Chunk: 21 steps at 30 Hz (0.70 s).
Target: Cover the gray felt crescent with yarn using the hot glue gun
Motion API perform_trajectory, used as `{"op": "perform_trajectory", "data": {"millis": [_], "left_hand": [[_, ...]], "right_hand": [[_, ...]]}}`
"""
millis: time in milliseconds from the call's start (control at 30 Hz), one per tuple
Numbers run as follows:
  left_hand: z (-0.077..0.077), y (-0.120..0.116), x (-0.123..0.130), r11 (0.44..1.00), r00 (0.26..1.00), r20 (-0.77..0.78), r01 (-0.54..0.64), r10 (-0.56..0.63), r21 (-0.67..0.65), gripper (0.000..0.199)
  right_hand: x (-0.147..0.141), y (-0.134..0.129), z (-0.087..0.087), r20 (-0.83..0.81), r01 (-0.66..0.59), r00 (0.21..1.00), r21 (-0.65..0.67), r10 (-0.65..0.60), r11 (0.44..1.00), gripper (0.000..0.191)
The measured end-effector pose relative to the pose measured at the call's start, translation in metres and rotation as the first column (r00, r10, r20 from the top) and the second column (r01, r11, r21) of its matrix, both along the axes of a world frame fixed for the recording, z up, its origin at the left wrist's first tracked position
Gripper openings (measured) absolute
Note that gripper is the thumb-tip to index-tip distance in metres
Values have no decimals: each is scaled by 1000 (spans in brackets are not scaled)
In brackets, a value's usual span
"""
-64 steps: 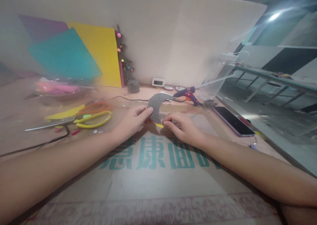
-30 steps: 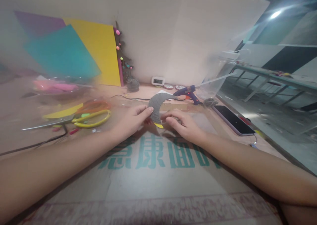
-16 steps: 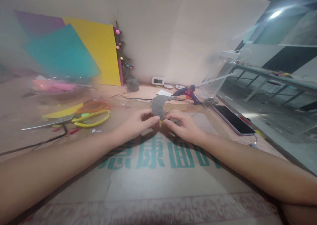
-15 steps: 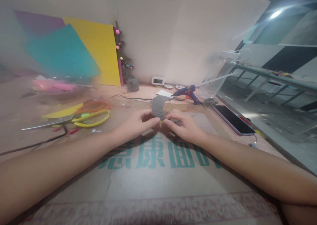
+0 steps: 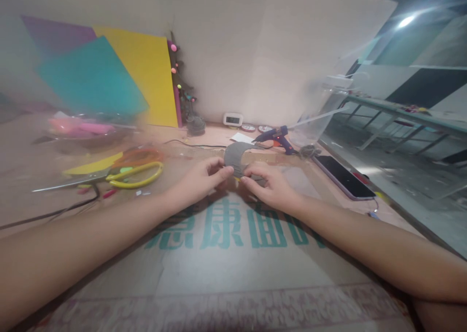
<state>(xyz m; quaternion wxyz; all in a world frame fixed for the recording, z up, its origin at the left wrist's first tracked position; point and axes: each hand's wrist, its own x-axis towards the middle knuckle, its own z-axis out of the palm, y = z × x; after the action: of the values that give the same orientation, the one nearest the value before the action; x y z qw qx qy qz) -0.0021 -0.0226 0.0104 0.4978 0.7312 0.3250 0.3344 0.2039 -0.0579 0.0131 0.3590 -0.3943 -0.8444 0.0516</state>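
Crescent (image 5: 233, 157) (grey; probably light, bendable) sits over the desk (image 5: 215, 133); left fingers (image 5: 221, 175) pinch its outer edge, right fingers (image 5: 252, 185) curl by its lower end, grip unclear; edge hold looks safest.

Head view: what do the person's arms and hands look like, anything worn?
The left forearm and right forearm are bare, with no sleeves in view. The left hand and right hand wear no gloves, and no watch or bracelet shows. Small marks are too blurred to tell.
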Motion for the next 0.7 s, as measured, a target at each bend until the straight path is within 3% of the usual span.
{"op": "perform_trajectory", "data": {"millis": [100, 200, 333, 433, 567, 700], "left_hand": [[3, -2, 0, 997, 998, -30, -56, 54, -56, 32], [1, -2, 0, 997, 999, -7, -35, 35, -62, 36], [-5, -3, 4, 1000, 998, 64, -1, 0, 19, 42], [-2, -7, 5, 990, 997, -32, -64, 68, 123, 39], [8, -12, 2, 954, 960, -183, -162, 211, 251, 35], [11, -8, -2, 973, 916, -328, -213, 231, 91, 51]], "right_hand": [[1, 1, -1, 100, -30, 995, 58, 25, 998, 15], [1, -2, 2, 282, -54, 959, 166, 5, 985, 14], [-3, -7, 7, 448, -74, 889, 342, -94, 937, 20], [-6, -9, 8, 487, -120, 867, 405, -103, 906, 26], [-5, -8, 7, 457, -124, 888, 351, -54, 928, 26], [-3, -7, 7, 403, -85, 915, 254, -26, 963, 27]]}}
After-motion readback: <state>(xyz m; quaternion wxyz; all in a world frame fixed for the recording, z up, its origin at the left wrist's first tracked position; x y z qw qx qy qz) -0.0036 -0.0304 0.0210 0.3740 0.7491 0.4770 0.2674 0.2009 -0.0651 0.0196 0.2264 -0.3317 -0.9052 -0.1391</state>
